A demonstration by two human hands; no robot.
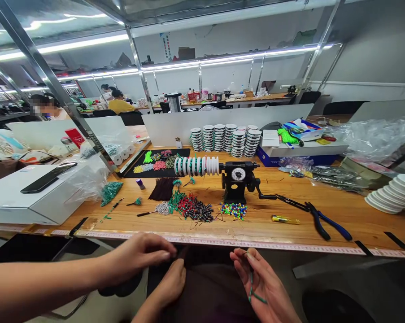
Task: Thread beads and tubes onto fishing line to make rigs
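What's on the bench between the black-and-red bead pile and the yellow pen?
Head view: a small pile of multicoloured beads sits between the black-and-red bead pile and the yellow pen, just in front of the black winder.

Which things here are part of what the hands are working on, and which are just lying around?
In hand: right hand with green cord; left hand pinching something small, unclear.

Lying about: blue pliers, winder, bead piles, spool stacks, phone.
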